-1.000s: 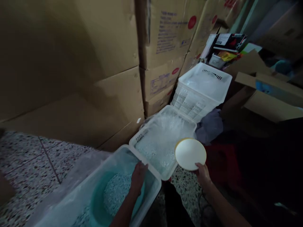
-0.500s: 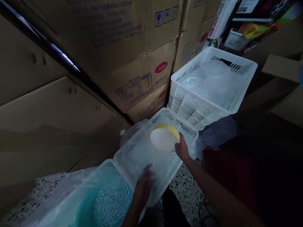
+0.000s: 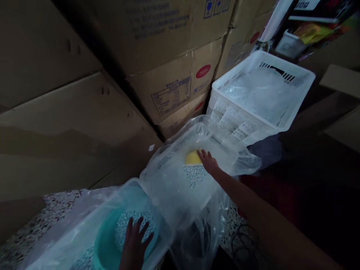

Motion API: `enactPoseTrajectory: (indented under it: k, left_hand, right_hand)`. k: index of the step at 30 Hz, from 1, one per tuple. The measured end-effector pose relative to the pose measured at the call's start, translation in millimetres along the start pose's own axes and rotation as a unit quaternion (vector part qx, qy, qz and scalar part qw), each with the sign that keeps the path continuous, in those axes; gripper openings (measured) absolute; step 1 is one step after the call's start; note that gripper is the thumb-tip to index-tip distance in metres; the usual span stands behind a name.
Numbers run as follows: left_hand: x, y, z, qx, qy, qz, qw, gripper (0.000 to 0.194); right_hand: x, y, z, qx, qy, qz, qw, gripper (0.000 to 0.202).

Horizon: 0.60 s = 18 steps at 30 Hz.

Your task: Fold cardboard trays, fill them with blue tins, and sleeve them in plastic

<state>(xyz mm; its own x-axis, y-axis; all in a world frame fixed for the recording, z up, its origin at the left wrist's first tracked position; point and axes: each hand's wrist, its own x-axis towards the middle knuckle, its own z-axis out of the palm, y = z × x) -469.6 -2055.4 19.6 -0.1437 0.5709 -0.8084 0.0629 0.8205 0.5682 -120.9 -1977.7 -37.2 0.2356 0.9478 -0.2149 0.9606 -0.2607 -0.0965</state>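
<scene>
My right hand (image 3: 208, 162) grips a yellow bowl (image 3: 192, 157), tipped over low above a crate lined with a clear plastic bag (image 3: 168, 191). Small whitish-blue pellets (image 3: 194, 175) lie or spill just below the bowl's rim. My left hand (image 3: 135, 238) has its fingers spread and holds nothing. It hovers over a teal basin (image 3: 101, 245) with more of the same pellets in it. The bag hides most of the crate beneath it.
Stacked cardboard boxes (image 3: 180, 84) wall off the back and left. Behind the lined crate stands a taller white plastic crate (image 3: 295, 103) with clear plastic inside. Dark cable (image 3: 244, 240) lies on the speckled floor at lower right.
The yellow bowl has turned over, with pellets now below it. Clear plastic now spreads over the crate's rim. My left hand has moved from the crate down and left to the basin.
</scene>
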Motion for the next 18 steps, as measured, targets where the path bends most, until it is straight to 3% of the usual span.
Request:
enactPoseTrajectory:
  k: [3, 5, 7, 9, 13, 15, 18]
  left_hand:
    - [12.6, 19.6, 34.2, -0.048, -0.11, -0.084, 0.989, 0.065]
    - [12.8, 26.9, 48.3, -0.054, -0.148, -0.063, 0.986, 0.063]
    - [8.0, 29.6, 44.5, -0.047, -0.143, -0.016, 0.988, 0.056]
    - [0.4, 31.3, 26.7, -0.028, -0.113, 0.011, 0.993, 0.053]
    - [-20.2, 39.5, -4.6, -0.012, -0.088, 0.009, 0.996, 0.055]
    - [-34.3, 45.4, -4.3, -0.037, -0.113, 0.006, 0.993, 0.059]
    - [-58.6, 55.1, 10.1, -0.077, -0.165, -0.001, 0.983, 0.064]
  right_hand:
    - [5.2, -4.3, 8.9, -0.003, 0.021, -0.019, 1.0, 0.06]
    - [17.0, -2.9, 15.8, -0.012, 0.05, -0.008, 0.999, 0.061]
    - [27.1, -1.7, 27.4, -0.013, 0.067, -0.007, 0.998, 0.061]
    - [27.7, -4.6, 43.8, 0.003, 0.063, 0.014, 0.998, 0.063]
    - [-0.1, -22.4, 71.7, 0.054, -0.005, 0.106, 0.993, 0.07]
    - [-16.4, -31.0, 76.4, 0.07, -0.045, 0.13, 0.988, 0.075]
    - [-33.0, -40.1, 76.7, 0.137, -0.113, 0.177, 0.968, 0.077]
